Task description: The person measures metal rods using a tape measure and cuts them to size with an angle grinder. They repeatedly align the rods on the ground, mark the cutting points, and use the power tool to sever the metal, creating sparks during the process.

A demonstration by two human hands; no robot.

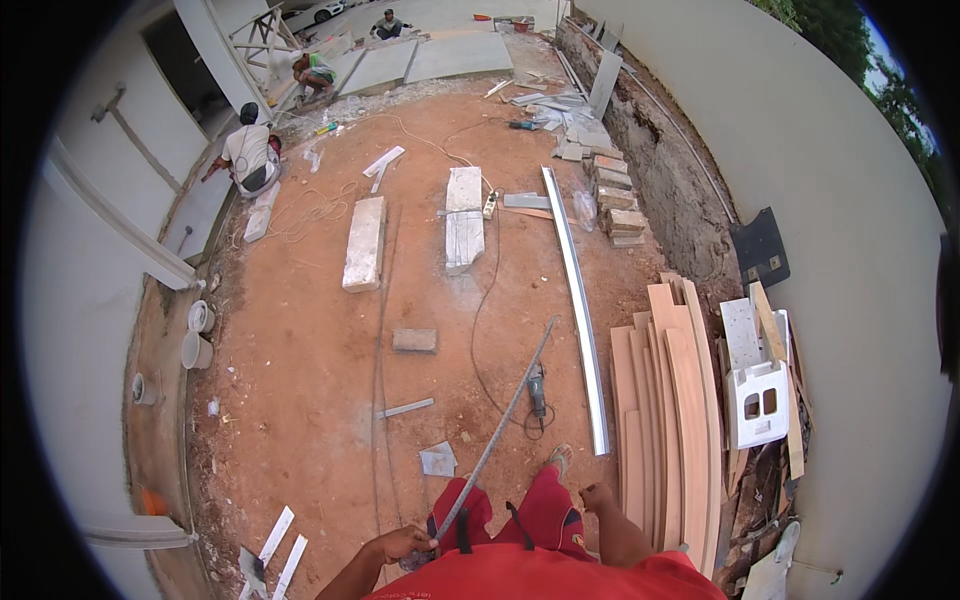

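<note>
The near end of the long, thin grey strip (497,430) is covered by the left hand (405,543), and the dark lump (416,562) under that hand, perhaps a tape case, is mostly hidden. The palm of the right hand (598,498) is out of sight, so whether it holds anything cannot be told. The red shirt (545,577) is cut off at the near edge, the white car (325,12) at the far left edge. The far person in dark clothing (388,26) is too small to read.
</note>
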